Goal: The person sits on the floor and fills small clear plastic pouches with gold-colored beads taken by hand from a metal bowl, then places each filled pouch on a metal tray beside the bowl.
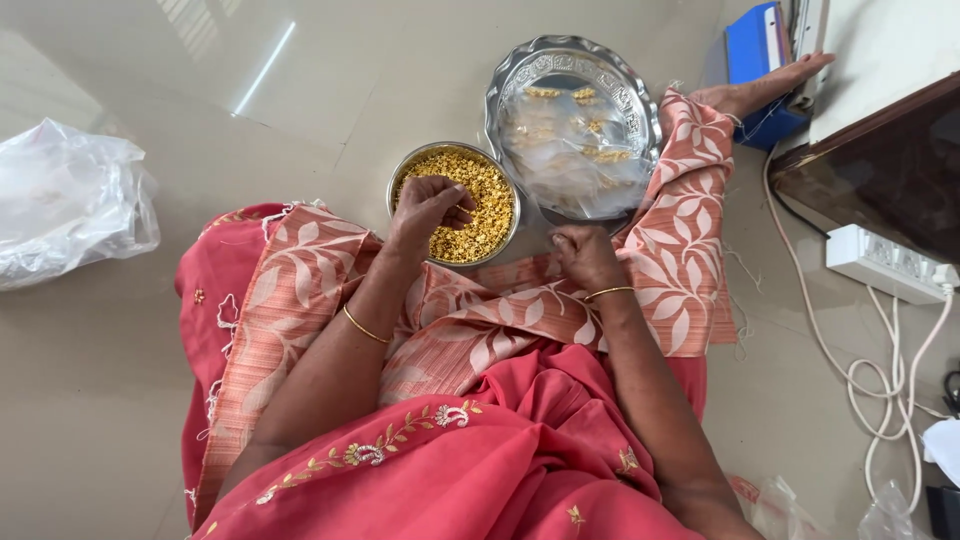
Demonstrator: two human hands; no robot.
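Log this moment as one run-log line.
left hand: picking in bowl of yellow beads | right hand: closed beside steel plate

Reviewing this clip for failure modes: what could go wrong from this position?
1. The left hand picks inside the full steel bowl, which seems to sit on folded cloth at the knee; a nudge might tip it and spill the yellow beads.
2. Loose plastic packets on the steel plate could slide off.

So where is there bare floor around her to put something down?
Bare tile lies between the crumpled clear plastic bag and the round steel bowl of yellow beads, and beyond both. It is crowded on the other side: the embossed steel plate, white power strip and looping white cables.
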